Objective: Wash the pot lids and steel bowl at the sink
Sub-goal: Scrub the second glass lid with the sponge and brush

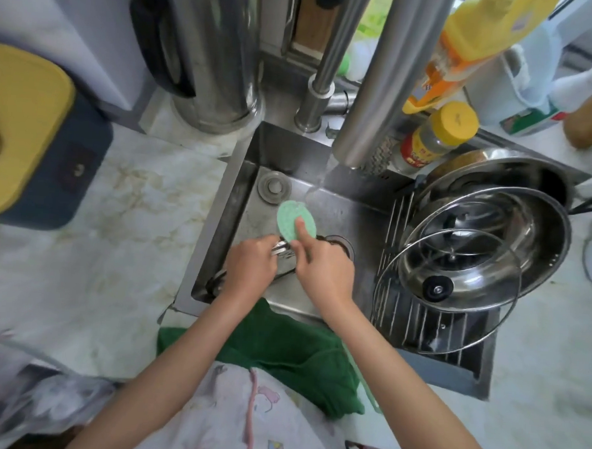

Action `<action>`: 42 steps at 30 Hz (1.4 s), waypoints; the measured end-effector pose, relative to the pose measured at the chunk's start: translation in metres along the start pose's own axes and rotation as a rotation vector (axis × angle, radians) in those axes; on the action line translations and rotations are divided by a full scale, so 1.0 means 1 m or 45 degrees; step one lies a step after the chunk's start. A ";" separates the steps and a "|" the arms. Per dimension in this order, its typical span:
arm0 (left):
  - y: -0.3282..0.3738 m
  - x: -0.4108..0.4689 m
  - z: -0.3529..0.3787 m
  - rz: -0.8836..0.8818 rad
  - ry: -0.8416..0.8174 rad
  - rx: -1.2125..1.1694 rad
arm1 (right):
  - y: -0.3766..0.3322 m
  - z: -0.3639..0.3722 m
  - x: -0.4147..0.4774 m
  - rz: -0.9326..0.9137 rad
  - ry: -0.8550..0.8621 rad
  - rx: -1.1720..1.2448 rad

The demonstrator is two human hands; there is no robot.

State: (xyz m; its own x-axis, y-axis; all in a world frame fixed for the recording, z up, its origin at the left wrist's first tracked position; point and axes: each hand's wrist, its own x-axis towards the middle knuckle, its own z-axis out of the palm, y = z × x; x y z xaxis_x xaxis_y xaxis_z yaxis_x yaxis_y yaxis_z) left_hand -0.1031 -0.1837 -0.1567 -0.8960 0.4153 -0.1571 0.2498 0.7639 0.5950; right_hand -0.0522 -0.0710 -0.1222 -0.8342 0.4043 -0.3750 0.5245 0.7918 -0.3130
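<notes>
Pale marbled countertop (98, 248), steel sink (219, 220) set into it. Green towel (281, 354) draped over the sink's front edge. Over the basin, left hand (249, 270) curled round a small shiny metal piece (279, 249), too blurred to identify. Right hand (323, 270) just beside it, holds a green scrub pad (289, 219), forefinger laid straight across it. Right side: wire rack (419, 323) carries the steel bowl (547, 244), pot lids (463, 277) stacked inside, one leaning out. Behind: faucet (374, 74), kettle (211, 48), yellow-capped jar (440, 135).
</notes>
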 end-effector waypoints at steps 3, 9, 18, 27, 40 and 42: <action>0.002 0.005 0.000 -0.056 -0.029 0.020 | 0.011 -0.005 0.018 0.256 0.081 0.048; 0.003 0.002 -0.001 -0.028 0.001 0.035 | 0.006 -0.004 0.013 0.119 0.063 -0.096; 0.005 -0.001 -0.002 -0.012 -0.015 0.056 | 0.015 -0.004 0.016 0.313 0.100 0.049; 0.003 -0.001 -0.004 -0.071 -0.034 0.012 | 0.019 0.000 0.012 0.421 0.152 0.120; 0.002 0.001 -0.001 -0.088 -0.028 0.000 | 0.012 0.009 0.002 0.200 0.211 -0.007; 0.001 0.000 -0.001 -0.083 -0.017 -0.009 | 0.014 0.010 0.005 0.300 0.232 0.016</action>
State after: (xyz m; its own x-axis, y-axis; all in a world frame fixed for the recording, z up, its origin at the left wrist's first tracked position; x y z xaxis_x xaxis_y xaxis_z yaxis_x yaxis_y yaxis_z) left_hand -0.1033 -0.1835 -0.1552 -0.9053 0.3712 -0.2063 0.1881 0.7860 0.5889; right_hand -0.0471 -0.0623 -0.1375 -0.7055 0.6526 -0.2764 0.7084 0.6610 -0.2473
